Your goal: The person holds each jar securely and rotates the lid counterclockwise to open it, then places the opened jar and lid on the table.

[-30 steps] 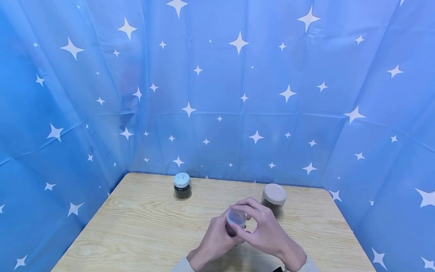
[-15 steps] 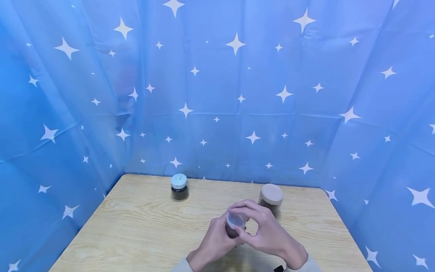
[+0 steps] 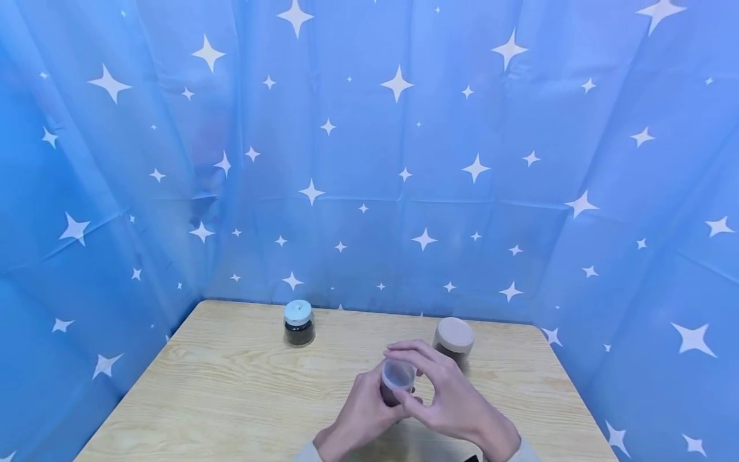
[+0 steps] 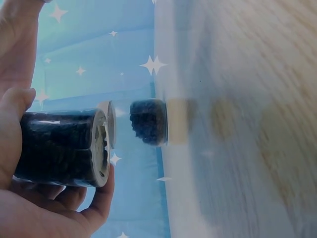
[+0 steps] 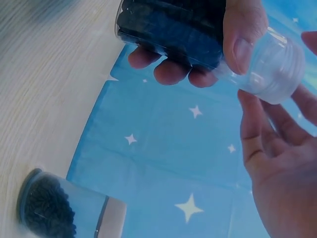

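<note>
My left hand [image 3: 366,407] grips a clear jar [image 3: 389,396] filled with small dark pieces, its fingers and thumb wrapped round the body. A translucent lid [image 3: 398,373] tops this jar. Curled over the lid, my right hand [image 3: 458,398] holds its rim between thumb and fingers. In the left wrist view the held jar [image 4: 59,148] lies sideways across the picture, its base towards the table. The right wrist view shows the frosted lid [image 5: 280,69] with my right fingers [image 5: 252,124] against its edge and my left thumb on the jar's neck.
A jar with a pale blue lid [image 3: 298,313] and dark contents stands at the back left of the wooden table [image 3: 231,385]. Behind my right hand is a larger jar with a beige lid [image 3: 454,335]. A blue star-patterned curtain [image 3: 346,147] encloses the table.
The head view has shifted slightly, so the jars on the table appear a little further left and lower. Both hands keep nearly the same hold on the jar and its lid.
</note>
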Demonstrator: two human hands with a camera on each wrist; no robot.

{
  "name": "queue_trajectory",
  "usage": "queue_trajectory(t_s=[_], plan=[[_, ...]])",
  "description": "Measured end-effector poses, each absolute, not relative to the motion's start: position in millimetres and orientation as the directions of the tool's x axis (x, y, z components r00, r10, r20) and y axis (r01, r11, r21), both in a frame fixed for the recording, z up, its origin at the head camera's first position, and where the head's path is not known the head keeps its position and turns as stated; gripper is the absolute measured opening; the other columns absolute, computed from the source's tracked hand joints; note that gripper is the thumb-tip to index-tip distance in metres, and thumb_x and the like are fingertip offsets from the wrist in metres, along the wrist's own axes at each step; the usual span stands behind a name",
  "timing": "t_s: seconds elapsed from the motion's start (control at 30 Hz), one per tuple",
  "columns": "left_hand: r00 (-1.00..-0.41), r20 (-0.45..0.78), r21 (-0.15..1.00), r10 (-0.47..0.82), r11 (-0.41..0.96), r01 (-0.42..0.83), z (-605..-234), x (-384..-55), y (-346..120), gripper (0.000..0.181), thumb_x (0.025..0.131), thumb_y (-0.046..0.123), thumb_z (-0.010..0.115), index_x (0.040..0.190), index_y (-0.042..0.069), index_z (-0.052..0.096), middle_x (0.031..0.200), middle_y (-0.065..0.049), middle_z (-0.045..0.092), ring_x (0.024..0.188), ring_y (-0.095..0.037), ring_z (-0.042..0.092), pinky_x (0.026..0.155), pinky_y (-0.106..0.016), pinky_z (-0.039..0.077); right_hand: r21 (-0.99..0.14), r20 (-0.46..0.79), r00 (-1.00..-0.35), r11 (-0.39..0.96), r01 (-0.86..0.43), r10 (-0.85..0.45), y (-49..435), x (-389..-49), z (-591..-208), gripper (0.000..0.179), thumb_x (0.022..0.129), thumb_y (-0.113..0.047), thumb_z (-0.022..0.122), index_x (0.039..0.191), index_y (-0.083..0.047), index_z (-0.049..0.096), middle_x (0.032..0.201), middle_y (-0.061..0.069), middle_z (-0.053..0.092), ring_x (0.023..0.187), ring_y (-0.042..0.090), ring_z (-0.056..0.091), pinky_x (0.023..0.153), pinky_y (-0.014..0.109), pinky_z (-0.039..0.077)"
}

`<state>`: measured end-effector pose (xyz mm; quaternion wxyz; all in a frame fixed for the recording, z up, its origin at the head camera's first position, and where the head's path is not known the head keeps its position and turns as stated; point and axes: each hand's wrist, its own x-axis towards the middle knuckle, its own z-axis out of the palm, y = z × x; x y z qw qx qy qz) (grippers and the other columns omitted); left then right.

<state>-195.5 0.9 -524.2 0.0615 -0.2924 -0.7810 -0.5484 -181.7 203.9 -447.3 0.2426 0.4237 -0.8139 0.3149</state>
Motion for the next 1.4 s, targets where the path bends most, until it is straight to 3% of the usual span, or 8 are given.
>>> queue_trajectory(t_s=[0.13,0.23,0.4,0.53,0.77,1.07,1.4], plan=[[-0.822,0.433,0.809,0.369,0.242,0.535,-523.0,-196.3,-0.8,0.042,0.099,0.033,0.096,0.134,0.023,0.073,0.114,0.003,0.086,0.095,0.003,0.072,0.079,-0.020,0.060,-0.258,0.744,-0.482,0.466,-0.846,-0.463,200.6,-188.9,-463.9,0.061,0.099,-0.023,0.090,0.157,-0.025,0.070,0.151,-0.007,0.073,0.129,0.010,0.073,0.086,0.021,0.060],[-0.827,0.431,0.804,0.360,0.262,0.533,-523.0,-196.3,-1.8,0.042,0.099,0.033,0.096,0.132,0.022,0.073,0.115,0.002,0.086,0.099,0.002,0.074,0.081,-0.021,0.061,-0.256,0.773,-0.495,0.519,-0.816,-0.397,195.2,-186.2,-470.1,0.058,0.102,-0.031,0.090,0.157,-0.028,0.070,0.148,-0.014,0.071,0.131,0.002,0.068,0.087,0.021,0.058],[-0.828,0.436,0.789,0.353,0.293,0.540,-522.5,-196.8,-2.7,0.039,0.100,0.033,0.095,0.129,0.020,0.073,0.111,0.003,0.084,0.098,0.001,0.074,0.084,-0.022,0.062,-0.286,0.729,-0.595,0.639,-0.714,-0.339,181.6,-166.8,-458.1,0.058,0.097,-0.027,0.095,0.151,-0.022,0.073,0.136,-0.007,0.074,0.120,0.012,0.074,0.096,0.028,0.062],[-0.814,0.461,0.765,0.353,0.308,0.566,-522.2,-198.8,-3.1,0.040,0.100,0.027,0.094,0.132,0.017,0.073,0.111,0.002,0.085,0.100,-0.001,0.075,0.087,-0.024,0.065,-0.289,0.709,-0.632,0.689,-0.664,-0.312,172.4,-158.4,-452.8,0.059,0.091,-0.022,0.100,0.144,-0.016,0.076,0.131,-0.002,0.075,0.114,0.015,0.076,0.096,0.027,0.064],[-0.811,0.466,0.747,0.355,0.333,0.575,-523.3,-200.2,-4.1,0.042,0.099,0.021,0.093,0.136,0.017,0.073,0.116,0.001,0.086,0.107,-0.005,0.079,0.090,-0.027,0.066,-0.275,0.721,-0.629,0.714,-0.644,-0.290,165.0,-158.2,-456.8,0.055,0.088,-0.021,0.102,0.136,-0.014,0.079,0.125,0.001,0.076,0.107,0.015,0.076,0.089,0.027,0.066],[-0.815,0.455,0.751,0.358,0.338,0.567,-519.9,-200.4,-2.6,0.038,0.099,0.024,0.094,0.130,0.017,0.073,0.109,0.001,0.084,0.097,0.001,0.073,0.084,-0.022,0.063,-0.295,0.727,-0.626,0.694,-0.656,-0.282,166.3,-160.8,-456.0,0.050,0.087,-0.014,0.102,0.132,-0.012,0.080,0.121,0.003,0.075,0.104,0.016,0.075,0.084,0.028,0.066],[-0.813,0.456,0.764,0.362,0.309,0.567,-519.4,-197.2,-2.1,0.038,0.101,0.030,0.094,0.129,0.016,0.073,0.112,-0.001,0.085,0.100,-0.001,0.075,0.087,-0.023,0.064,-0.339,0.714,-0.631,0.639,-0.690,-0.303,173.6,-161.5,-455.4,0.048,0.088,-0.009,0.098,0.133,-0.012,0.081,0.125,-0.002,0.076,0.108,0.014,0.076,0.090,0.025,0.064]])
